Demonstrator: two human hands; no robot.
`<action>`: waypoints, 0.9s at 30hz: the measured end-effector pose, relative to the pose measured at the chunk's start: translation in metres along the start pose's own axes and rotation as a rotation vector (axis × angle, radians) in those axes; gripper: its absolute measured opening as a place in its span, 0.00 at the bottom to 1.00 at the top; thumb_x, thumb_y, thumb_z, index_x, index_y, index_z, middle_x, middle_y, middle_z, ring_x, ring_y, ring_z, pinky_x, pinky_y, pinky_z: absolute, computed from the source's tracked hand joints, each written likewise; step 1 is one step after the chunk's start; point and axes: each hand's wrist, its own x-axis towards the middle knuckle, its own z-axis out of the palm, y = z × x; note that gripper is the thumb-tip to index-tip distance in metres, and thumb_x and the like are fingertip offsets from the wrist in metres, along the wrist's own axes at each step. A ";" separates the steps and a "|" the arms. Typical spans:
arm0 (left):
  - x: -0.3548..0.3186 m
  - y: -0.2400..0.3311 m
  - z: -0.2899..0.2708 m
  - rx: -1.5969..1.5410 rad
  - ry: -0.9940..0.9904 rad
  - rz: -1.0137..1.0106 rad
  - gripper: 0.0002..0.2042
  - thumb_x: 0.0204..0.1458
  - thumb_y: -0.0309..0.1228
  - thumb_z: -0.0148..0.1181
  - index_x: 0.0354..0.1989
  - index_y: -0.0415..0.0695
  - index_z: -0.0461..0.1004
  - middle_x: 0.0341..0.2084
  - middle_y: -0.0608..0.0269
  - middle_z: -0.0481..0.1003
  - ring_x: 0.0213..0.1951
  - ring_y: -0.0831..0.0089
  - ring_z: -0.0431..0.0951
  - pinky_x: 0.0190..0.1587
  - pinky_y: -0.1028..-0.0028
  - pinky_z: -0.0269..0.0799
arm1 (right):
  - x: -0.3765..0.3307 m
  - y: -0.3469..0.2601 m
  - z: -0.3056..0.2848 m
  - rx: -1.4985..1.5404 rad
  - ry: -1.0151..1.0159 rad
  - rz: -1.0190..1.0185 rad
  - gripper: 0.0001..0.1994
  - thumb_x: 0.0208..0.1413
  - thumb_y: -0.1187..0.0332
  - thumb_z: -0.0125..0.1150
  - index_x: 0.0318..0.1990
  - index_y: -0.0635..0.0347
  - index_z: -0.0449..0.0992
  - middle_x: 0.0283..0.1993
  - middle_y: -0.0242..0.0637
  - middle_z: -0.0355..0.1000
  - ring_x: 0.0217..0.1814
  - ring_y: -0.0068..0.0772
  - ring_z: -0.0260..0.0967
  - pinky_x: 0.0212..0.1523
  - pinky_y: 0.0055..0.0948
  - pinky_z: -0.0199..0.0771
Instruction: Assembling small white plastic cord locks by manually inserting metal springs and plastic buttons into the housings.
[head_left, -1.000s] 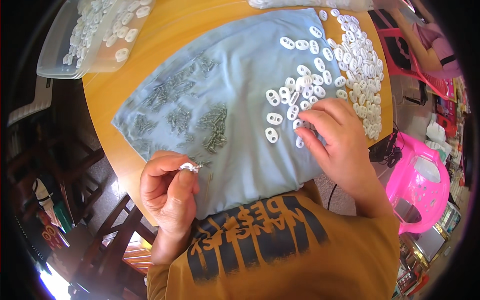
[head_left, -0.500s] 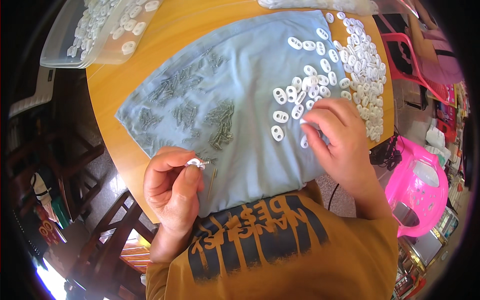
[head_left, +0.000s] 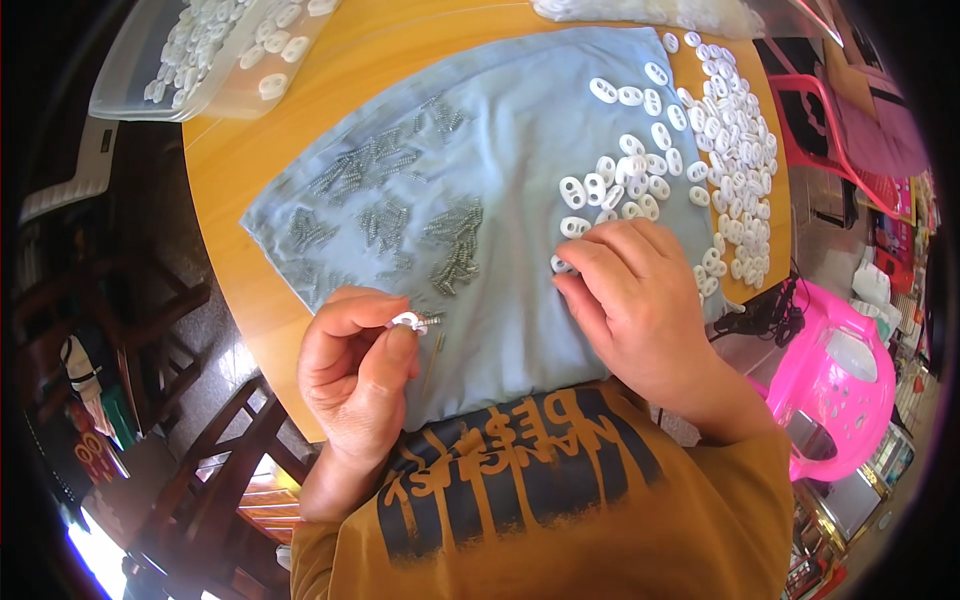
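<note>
Between thumb and forefinger, my left hand (head_left: 360, 365) pinches a white plastic cord lock (head_left: 408, 320). A small metal spring (head_left: 430, 321) sticks out from its right side. My right hand (head_left: 635, 290) is lowered over the cloth, its thumb and fingertips closed about another white oval two-hole cord lock (head_left: 561, 264), partly hidden by them. Just beyond that hand, several loose cord locks (head_left: 572, 191) lie on the blue cloth (head_left: 520, 130). Loose springs (head_left: 455, 245) are spread in clusters on the cloth's left half. Beside my left hand rests a thin metal rod (head_left: 435, 362).
A big pile of cord locks (head_left: 740, 150) covers the wooden table's (head_left: 225, 210) right edge. A clear tub (head_left: 195, 90) with more stands far left, and a clear bag (head_left: 650, 12) lies at the back. A pink plastic chair (head_left: 850, 400) is at right. Another person's arm shows far right.
My right hand has moved left and down onto a cord lock near the cloth's middle. My left hand still pinches its cord lock and spring. The whole view has shifted slightly.
</note>
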 end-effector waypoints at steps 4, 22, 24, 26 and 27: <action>0.000 0.001 -0.001 -0.002 -0.007 0.011 0.10 0.48 0.13 0.51 0.39 0.35 0.70 0.31 0.60 0.69 0.22 0.84 0.65 0.25 0.85 0.61 | 0.000 -0.001 0.001 0.038 -0.031 -0.020 0.11 0.39 0.80 0.63 0.32 0.61 0.70 0.31 0.37 0.67 0.32 0.40 0.65 0.33 0.33 0.63; 0.001 0.019 0.020 -0.263 -0.117 -0.159 0.10 0.51 0.15 0.51 0.41 0.35 0.70 0.32 0.62 0.70 0.26 0.80 0.70 0.31 0.83 0.66 | 0.016 -0.034 -0.003 1.638 -0.115 0.502 0.10 0.55 0.76 0.55 0.45 0.66 0.70 0.39 0.33 0.69 0.42 0.22 0.67 0.45 0.23 0.68; 0.002 0.020 0.024 -0.404 -0.070 -0.237 0.09 0.52 0.16 0.49 0.42 0.36 0.68 0.32 0.61 0.71 0.27 0.78 0.73 0.33 0.80 0.69 | 0.016 -0.035 0.001 1.619 -0.093 0.463 0.10 0.55 0.77 0.55 0.44 0.66 0.70 0.40 0.34 0.68 0.43 0.22 0.66 0.45 0.23 0.68; 0.003 0.018 0.025 -0.438 -0.068 -0.258 0.09 0.53 0.17 0.49 0.42 0.36 0.68 0.32 0.60 0.72 0.29 0.76 0.74 0.33 0.78 0.70 | 0.017 -0.035 0.007 1.487 -0.035 0.304 0.09 0.54 0.80 0.53 0.43 0.67 0.69 0.42 0.36 0.65 0.44 0.23 0.65 0.47 0.23 0.65; 0.003 0.016 0.025 -0.473 -0.065 -0.281 0.08 0.54 0.17 0.48 0.42 0.36 0.68 0.32 0.59 0.72 0.30 0.75 0.74 0.34 0.77 0.71 | 0.017 -0.034 0.009 1.489 -0.037 0.302 0.09 0.54 0.80 0.53 0.43 0.67 0.69 0.42 0.36 0.65 0.44 0.23 0.65 0.47 0.23 0.65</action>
